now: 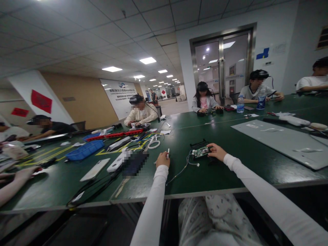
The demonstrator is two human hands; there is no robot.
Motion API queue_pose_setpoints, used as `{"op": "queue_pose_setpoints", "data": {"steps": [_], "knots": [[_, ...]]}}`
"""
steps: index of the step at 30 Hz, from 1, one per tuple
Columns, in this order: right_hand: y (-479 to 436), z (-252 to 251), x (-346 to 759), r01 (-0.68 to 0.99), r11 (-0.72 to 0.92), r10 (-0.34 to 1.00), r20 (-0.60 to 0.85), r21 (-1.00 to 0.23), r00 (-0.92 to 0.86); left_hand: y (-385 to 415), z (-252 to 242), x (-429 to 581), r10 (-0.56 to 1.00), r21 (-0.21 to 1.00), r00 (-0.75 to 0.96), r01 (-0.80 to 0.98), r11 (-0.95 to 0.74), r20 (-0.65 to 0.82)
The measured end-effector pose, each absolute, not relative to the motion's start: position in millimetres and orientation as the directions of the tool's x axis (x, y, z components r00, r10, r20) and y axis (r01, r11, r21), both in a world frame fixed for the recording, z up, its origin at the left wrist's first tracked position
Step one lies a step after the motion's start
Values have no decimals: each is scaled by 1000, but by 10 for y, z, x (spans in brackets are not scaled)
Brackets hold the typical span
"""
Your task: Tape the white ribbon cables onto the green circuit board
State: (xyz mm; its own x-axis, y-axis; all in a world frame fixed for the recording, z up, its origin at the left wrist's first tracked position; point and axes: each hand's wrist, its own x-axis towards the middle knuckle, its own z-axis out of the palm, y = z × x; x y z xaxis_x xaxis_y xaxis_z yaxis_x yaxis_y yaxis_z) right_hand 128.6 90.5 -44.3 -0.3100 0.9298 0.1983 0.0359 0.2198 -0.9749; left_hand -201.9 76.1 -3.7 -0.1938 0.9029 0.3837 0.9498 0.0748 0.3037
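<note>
My right hand (217, 151) grips the right end of a green circuit board (201, 152) between thumb and fingers, low over the table. A thin wire (185, 166) with a small white plug (198, 164) trails from the board's left side onto the tabletop. Behind the board lies a black plastic frame (198, 143). To the left, my left hand (162, 160) is closed near the tabletop. A thin white tip (168, 152) pokes up from its fingers; the rest of that thing is hidden in the hand.
A white cable loop (154, 144), a white phone (95, 169), a white power bank (118, 161) and a blue tray (85, 150) lie on the left. A large grey panel (282, 141) covers the right. Several co-workers sit around the green table (184, 184); one person's arm (15, 184) reaches in at left.
</note>
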Motion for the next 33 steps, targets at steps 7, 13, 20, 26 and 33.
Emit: {"op": "queue_pose_setpoints", "data": {"steps": [7,13,20,26,33], "knots": [[904,-437,1290,49,211,932,186,-976,-310,752,-32,-2007,907,298,-187,952,72,376],[899,-442,1279,20,214,931,198,-977,-307,765,-53,-2005,901,297,-194,952,76,389],[880,-415,1279,20,205,932,189,-979,-309,701,-4,-1970,886,286,-203,954,84,417],[917,-476,1275,99,256,935,220,-962,-278,646,50,-1843,860,279,-110,960,-39,499],[966,-524,1313,452,346,935,343,-822,-92,693,32,-1620,873,310,42,925,-217,487]]}}
